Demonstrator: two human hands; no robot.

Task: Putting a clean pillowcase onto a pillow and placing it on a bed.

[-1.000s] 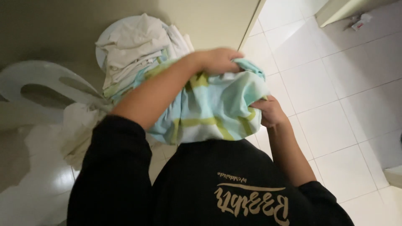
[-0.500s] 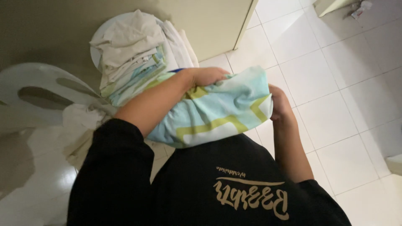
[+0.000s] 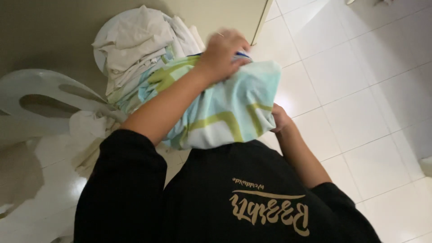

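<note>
Left hand point(image 3: 222, 51) grip clenched on top of striped cloth point(image 3: 229, 112); right hand point(image 3: 279, 119) grip pinches lower edge. Cloth bunched at chest. Risk: loose folds slip, drop onto floor point(image 3: 351, 76); elbow topples laundry pile point(image 3: 135, 45).

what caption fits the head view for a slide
Both hands, left hand and right hand, grip a light blue and green striped cloth beside piled laundry.

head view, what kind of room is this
Probably a home laundry or utility corner, though that is a guess. The floor is glossy white tile, a pile of crumpled linens sits heaped on a white plastic chair, and both hands grip a pale blue cloth with green stripes.
</note>
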